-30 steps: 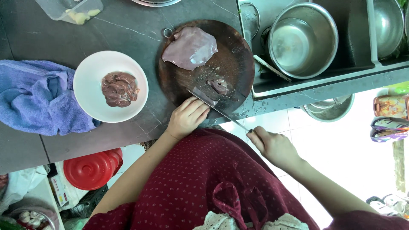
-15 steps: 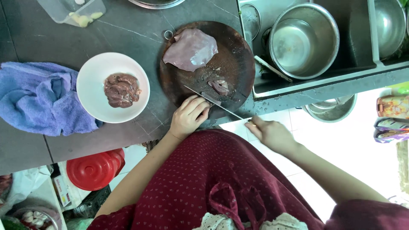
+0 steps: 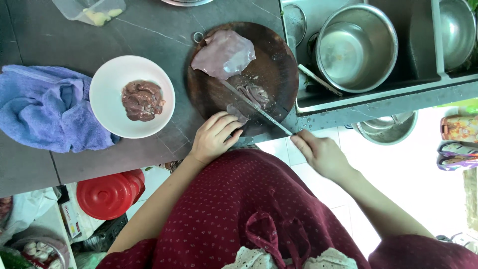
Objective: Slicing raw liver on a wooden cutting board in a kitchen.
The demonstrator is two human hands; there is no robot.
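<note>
Dark stone desk (image 3: 149, 30) is seen from above. On its round wooden cutting board (image 3: 279, 69), liver (image 3: 224, 52) is sliced; the left hand (image 3: 214, 137) pins a slice, fingertips best kept curled back, while the knife (image 3: 256, 107) is gripped by the right hand (image 3: 321, 154).

Dark red dress, small pale dots, tied bow at front, white lace trim; forearms bare.

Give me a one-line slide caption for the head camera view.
Right hand draws knife through raw meat on round wooden board; left hand steadies a slice.
</note>
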